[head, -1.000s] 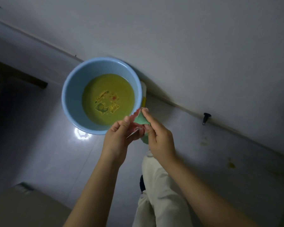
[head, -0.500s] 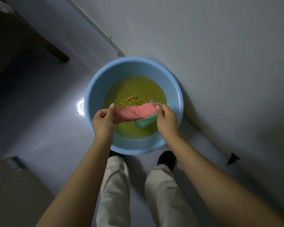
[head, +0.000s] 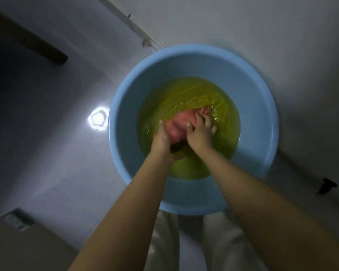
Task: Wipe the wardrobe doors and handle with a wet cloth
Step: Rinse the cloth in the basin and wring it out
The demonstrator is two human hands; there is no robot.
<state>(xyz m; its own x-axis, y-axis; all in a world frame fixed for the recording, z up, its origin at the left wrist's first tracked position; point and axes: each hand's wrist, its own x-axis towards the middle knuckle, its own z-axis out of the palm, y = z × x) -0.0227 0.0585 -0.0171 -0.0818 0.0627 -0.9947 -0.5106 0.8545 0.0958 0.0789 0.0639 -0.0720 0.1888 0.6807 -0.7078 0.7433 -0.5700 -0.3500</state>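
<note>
A pink cloth (head: 179, 125) lies under rippling water in a light blue basin (head: 258, 106) on the floor. My left hand (head: 161, 140) grips the cloth's near left part, its fingers curled under the fabric. On the cloth's right side, my right hand (head: 201, 132) presses down with its fingers spread and bent into the fabric. Both hands are partly in the water. The water looks yellow-green over the basin's bottom.
The basin stands against a white wall (head: 243, 26) and its baseboard. A black door stopper (head: 326, 185) sticks up from the floor at the right. A dark wooden furniture edge (head: 31, 44) runs at upper left. My light trousers (head: 219, 237) are below the basin. A beige surface (head: 24, 249) fills the lower left corner.
The cloth went from stretched between both hands above the basin to down in the water. My head moved lower and closer, so the basin looks larger.
</note>
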